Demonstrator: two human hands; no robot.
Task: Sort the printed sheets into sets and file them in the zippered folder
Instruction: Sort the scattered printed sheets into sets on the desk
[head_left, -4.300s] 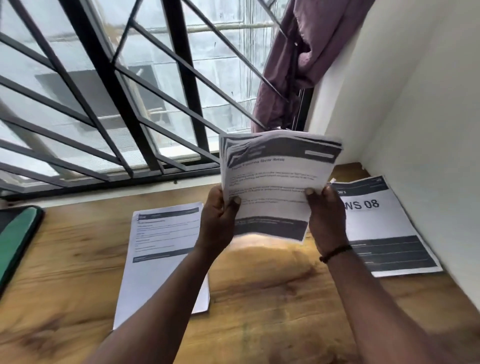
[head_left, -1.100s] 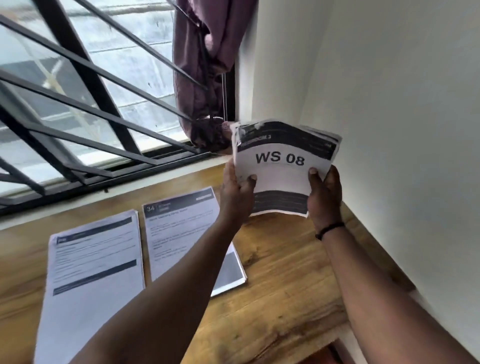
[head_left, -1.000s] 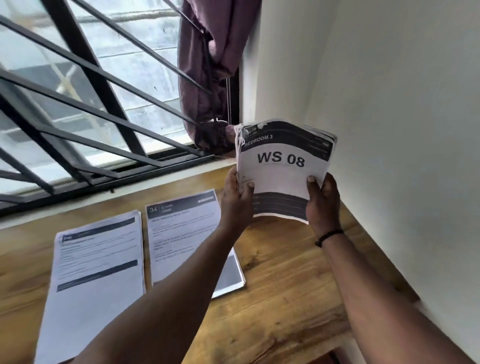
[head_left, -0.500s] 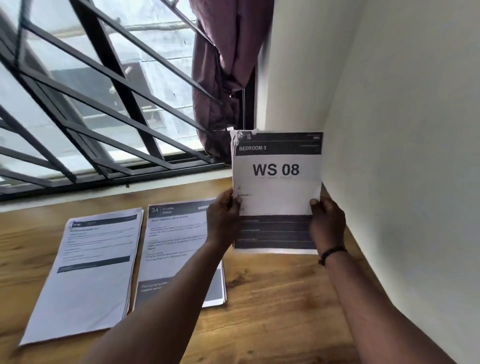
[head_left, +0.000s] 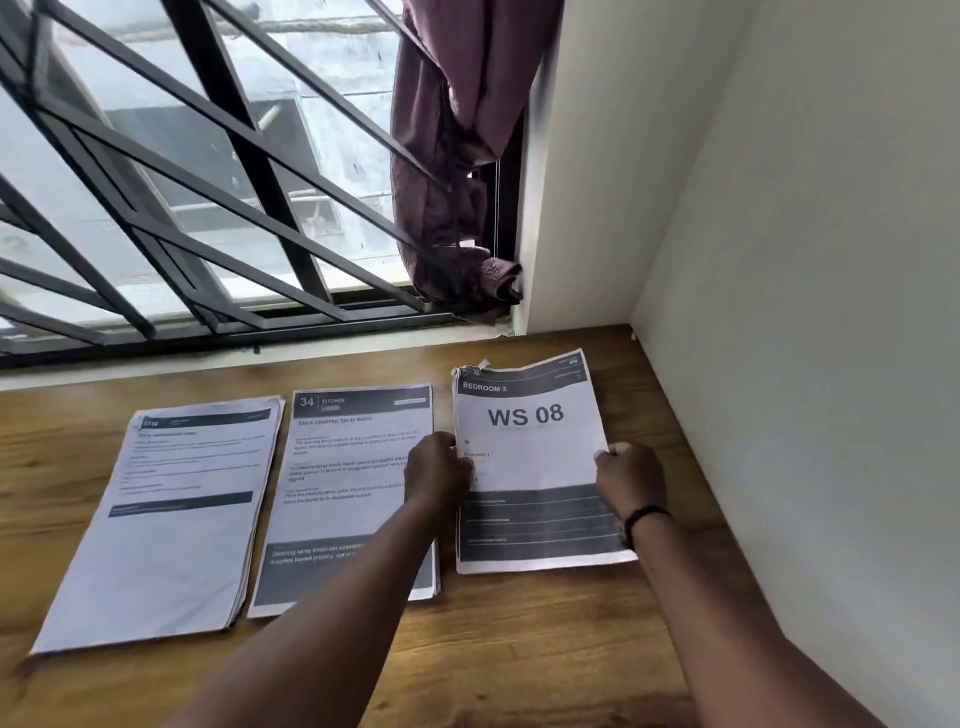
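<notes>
Bright window (head_left: 156, 171) daylight, wide-angle warping

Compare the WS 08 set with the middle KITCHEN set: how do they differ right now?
The WS 08 set is gripped at both side edges by the left hand and right hand; the KITCHEN set lies unheld. WS 08 shows a large bold title; KITCHEN shows small paragraphs. WS 08's top corners are curled; KITCHEN's lie flat. Both have dark header bands.
</notes>
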